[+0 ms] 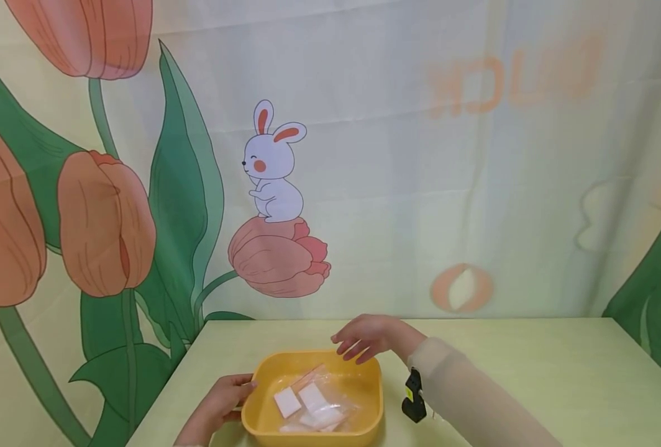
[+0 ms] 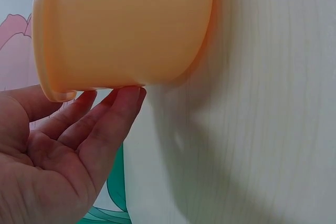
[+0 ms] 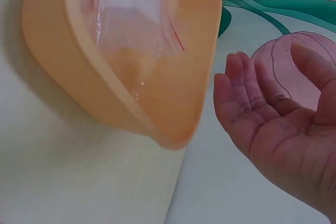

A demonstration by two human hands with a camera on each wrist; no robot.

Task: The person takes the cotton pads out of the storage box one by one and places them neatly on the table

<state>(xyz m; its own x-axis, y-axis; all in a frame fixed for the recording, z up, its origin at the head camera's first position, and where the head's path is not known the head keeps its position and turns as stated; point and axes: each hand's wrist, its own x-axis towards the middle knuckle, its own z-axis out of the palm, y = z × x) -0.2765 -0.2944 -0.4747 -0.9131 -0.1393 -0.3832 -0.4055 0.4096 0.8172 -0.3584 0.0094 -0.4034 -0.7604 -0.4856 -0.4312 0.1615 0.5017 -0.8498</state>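
Observation:
A yellow plastic basin point(image 1: 364, 391) stands on the table, with clear plastic bags point(image 1: 341, 413) and white rectangular pieces point(image 1: 287, 402) lying inside. My left hand point(image 1: 224, 397) grips the basin's left side, thumb at the rim and fingers against the outer wall. That grip shows from below in the left wrist view, where the fingertips point(image 2: 128, 95) touch the wall. Over the far right rim hovers my right hand point(image 1: 372, 335), palm down and fingers loosely bent, holding nothing. In the right wrist view a gap separates this hand point(image 3: 283, 124) from the basin.
The pale green table point(image 1: 504, 372) extends to the right of the basin. Behind it hangs a cloth backdrop point(image 1: 375, 205) printed with tulips and a rabbit. A black device point(image 1: 414, 397) is strapped at my right wrist, below the light sleeve point(image 1: 470, 391).

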